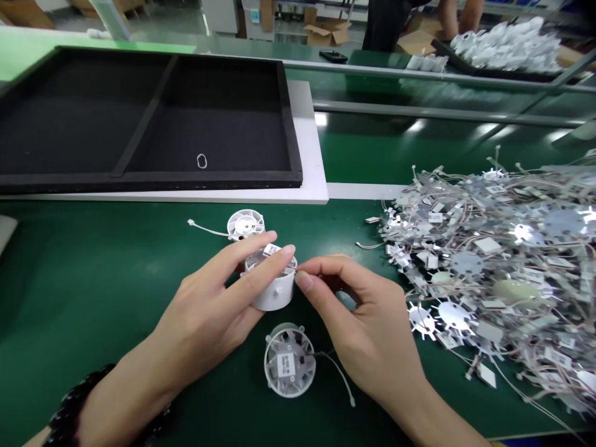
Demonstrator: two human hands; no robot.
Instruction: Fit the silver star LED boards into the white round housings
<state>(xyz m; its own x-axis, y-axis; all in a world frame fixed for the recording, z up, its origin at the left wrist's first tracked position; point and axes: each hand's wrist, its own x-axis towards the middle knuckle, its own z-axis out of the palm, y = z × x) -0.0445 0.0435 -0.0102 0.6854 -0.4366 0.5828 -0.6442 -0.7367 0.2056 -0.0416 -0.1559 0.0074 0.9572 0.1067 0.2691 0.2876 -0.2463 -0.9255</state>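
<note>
A round white plastic housing (274, 294) with a label inside sits in the grip of my left hand (218, 292), whose fingers lie over its top and side. At the housing's right edge, my right hand (361, 316) pinches thumb and forefinger together, apparently on a thin wire that is barely visible. Behind the held housing stands a similar white round housing (246, 223), its cable stretching left to a small connector. Closer to me lies another round housing (289, 361) with a label facing up and a cable (342, 375) curving right.
On the right spreads a large heap of silvery star-shaped plates with wires (484, 267). A black two-compartment tray (223, 118) lies on a white board (313, 149) at the back left. Beyond a metal rail, a person's hands (459, 18) are near a pile of white parts (510, 46).
</note>
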